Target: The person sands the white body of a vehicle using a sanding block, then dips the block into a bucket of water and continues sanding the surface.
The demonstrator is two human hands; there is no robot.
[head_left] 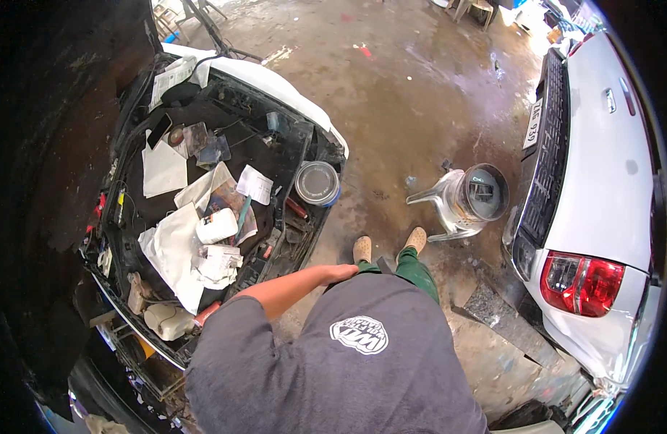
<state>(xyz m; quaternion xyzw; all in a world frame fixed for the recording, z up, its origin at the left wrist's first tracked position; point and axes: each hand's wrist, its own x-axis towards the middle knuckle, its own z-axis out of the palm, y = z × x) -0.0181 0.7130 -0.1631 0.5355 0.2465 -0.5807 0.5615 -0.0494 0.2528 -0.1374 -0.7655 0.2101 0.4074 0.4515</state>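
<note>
My left hand (341, 273) is at my waist, beside my green trousers (413, 272), with its fingers together and curled; what they hold, if anything, is hidden by my body. My right hand is not in view. Left of me is an open car engine bay (304, 137) bearing loose paper sheets (163, 168), a dark phone (158, 130), a white bottle (216, 224), a round can (317, 181), a teal flat tool (244, 215) and a pale jug (167, 320).
A white plastic stool (445, 199) bearing a round metal container (485, 189) stands ahead right on the stained floor (391, 87). A white vehicle's rear (594, 202) lines the right side. A flat dark sheet (500, 318) lies low beside it. More stools (474, 9) are at the back.
</note>
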